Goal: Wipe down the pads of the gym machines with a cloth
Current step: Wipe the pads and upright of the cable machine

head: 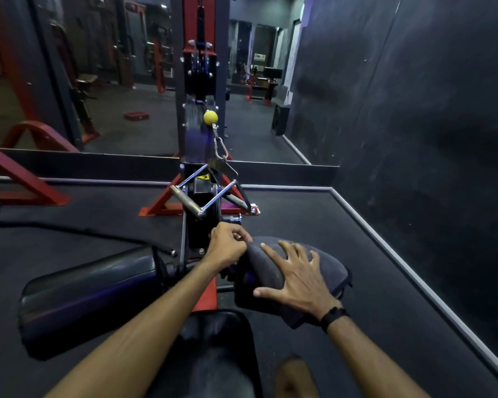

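Wiping is underway on the right-hand black roller pad (243,285) of this seated cable-row machine. Your right hand (298,280) lies flat on the dark grey cloth (332,271), fingers (273,252) spread wide and straight, pressing the cloth over the top of the pad. Your left hand (227,244) sits just beside it at the pad's inner end, fingers curled in, pinching what looks like the cloth's near corner, though the dim light makes it hard to tell exactly what they hold.

By my read, you're mid-pass on this pad. Next you'll want to sweep the cloth round the curved face and down its far side, keeping that corner pinned so it doesn't bunch up. Then there's the long black vinyl roller pad (92,294) on the left, bare of any cloth, and the black seat pad (213,340) below you.

As for containers, none shows: no bucket, no spray bottle. Ahead, only the chrome V-shaped row handle (202,196) hangs from its cable with the yellow rubber ball stop (210,117).
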